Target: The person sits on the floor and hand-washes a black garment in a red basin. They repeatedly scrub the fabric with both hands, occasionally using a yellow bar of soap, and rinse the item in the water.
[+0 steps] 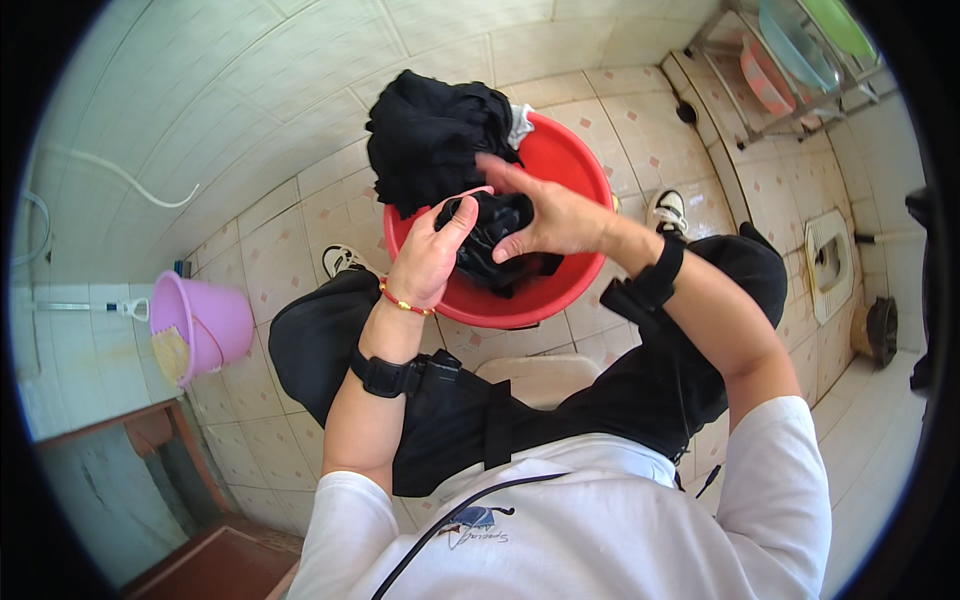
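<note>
Over a red plastic basin (574,157), my left hand (429,251) grips a bunched, wet-looking black cloth (491,229), with the thumb lying on top. My right hand (551,214) is spread at the cloth's right side, its thumb close to the fabric and its fingers blurred. Part of the cloth hangs down into the basin, whose bottom is partly hidden. A heap of black fabric (442,131) drapes over the far left rim. Beside it, a small white cloth (520,124) lies on the same rim.
A pink bucket (225,319) with a yellowish item at its mouth stands left. At upper right is a metal rack (720,67) holding plastic basins (795,45). A squat toilet (829,266) and a small bin (874,330) are at right. My shoes (667,210) flank the basin on tiles.
</note>
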`<state>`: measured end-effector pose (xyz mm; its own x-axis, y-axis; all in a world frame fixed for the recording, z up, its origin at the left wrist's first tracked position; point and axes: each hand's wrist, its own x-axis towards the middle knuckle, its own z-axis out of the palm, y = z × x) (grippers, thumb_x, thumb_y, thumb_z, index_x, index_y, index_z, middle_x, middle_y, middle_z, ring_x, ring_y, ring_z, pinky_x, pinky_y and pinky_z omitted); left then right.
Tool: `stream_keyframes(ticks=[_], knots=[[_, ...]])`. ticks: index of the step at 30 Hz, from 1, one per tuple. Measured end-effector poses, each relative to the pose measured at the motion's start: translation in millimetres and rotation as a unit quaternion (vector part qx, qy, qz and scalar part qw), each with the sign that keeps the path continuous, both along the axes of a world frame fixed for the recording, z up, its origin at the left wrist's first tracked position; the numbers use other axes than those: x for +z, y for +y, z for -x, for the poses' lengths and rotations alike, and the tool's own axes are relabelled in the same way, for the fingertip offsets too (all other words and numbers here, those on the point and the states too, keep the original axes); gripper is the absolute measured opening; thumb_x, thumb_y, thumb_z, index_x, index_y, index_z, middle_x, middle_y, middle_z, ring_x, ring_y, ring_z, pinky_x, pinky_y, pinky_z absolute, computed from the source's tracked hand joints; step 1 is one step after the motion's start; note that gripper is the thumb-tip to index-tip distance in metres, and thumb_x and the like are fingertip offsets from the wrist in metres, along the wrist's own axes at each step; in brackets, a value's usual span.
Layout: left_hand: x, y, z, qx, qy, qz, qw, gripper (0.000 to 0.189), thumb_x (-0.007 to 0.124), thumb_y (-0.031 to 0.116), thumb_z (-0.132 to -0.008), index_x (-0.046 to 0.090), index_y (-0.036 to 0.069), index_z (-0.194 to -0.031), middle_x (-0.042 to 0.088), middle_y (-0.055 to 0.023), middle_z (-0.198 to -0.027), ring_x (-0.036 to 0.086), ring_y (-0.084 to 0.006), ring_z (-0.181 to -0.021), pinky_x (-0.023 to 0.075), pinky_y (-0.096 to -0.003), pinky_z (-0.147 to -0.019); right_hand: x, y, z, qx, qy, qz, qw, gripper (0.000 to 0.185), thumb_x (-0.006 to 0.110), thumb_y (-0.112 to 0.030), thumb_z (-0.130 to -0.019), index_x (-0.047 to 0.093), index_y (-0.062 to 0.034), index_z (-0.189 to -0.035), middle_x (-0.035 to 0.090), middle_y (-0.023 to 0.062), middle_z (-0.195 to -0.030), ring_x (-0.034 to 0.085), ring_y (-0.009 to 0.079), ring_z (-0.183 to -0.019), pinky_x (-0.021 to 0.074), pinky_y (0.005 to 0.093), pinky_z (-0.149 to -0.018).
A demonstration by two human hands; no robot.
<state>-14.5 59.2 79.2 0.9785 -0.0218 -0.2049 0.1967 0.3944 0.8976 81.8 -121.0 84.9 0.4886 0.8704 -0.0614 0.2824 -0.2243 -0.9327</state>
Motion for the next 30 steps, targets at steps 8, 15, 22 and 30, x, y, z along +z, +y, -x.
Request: stream_keyframes(ticks=[8, 15, 22, 30], knots=[[-26.7, 21.9, -6.1, 0.262, -0.083, 0.025, 0.961, 0.014, 0.067, 0.008, -0.083, 0.065, 0.004, -0.096, 0.061, 0.0027, -0.087, 0.051, -0.0048, -0.082, 0.0413, -0.0189, -0.078, -14.3, 0.6, 6.1, -0.123, 0.171, -0.147, 0.966, 0.040, 0.056, 0.009, -0.074, 0.054, -0.0044, -0.111, 0.058, 0.0013, -0.097, 0.054, 0.0116, -0.091, 0.0440, 0.0244, -0.083], [-77.1, -4.7, -17.7, 0.285, 0.007, 0.175, 0.942, 0.025, 0.061, 0.026, -0.085, 0.060, 0.007, -0.101, 0.062, -0.0057, -0.094, 0.058, -0.0181, -0.091, 0.0459, -0.0332, -0.084, 3.2, 59.2, 50.5, -0.161, -0.134, -0.151, 0.966, 0.024, 0.058, -0.002, -0.073, 0.060, -0.0034, -0.097, 0.059, 0.0122, -0.084, 0.058, 0.0233, -0.078, 0.0477, 0.0301, -0.076], [-70.7, -34.2, -17.7, 0.252, 0.166, 0.208, 0.930, 0.020, 0.052, 0.025, -0.090, 0.054, 0.009, -0.079, 0.055, -0.0030, -0.078, 0.053, -0.0142, -0.075, 0.0434, -0.0299, -0.069, -28.9, 81.2, 44.5, -0.340, -0.165, 0.057, 0.924, 0.025, 0.061, -0.021, -0.082, 0.059, 0.0021, -0.073, 0.057, 0.0254, -0.067, 0.059, 0.0404, -0.063, 0.0478, 0.0415, -0.056], [-76.6, -33.2, -18.0, 0.221, 0.138, 0.182, 0.948, 0.022, 0.044, 0.018, -0.092, 0.059, 0.010, -0.079, 0.058, -0.0005, -0.074, 0.056, -0.0126, -0.073, 0.0436, -0.0277, -0.068, -44.2, 76.1, 46.1, -0.347, -0.158, 0.070, 0.922, 0.026, 0.059, -0.021, -0.085, 0.060, 0.0012, -0.071, 0.056, 0.0254, -0.064, 0.057, 0.0429, -0.062, 0.0470, 0.0422, -0.056]])
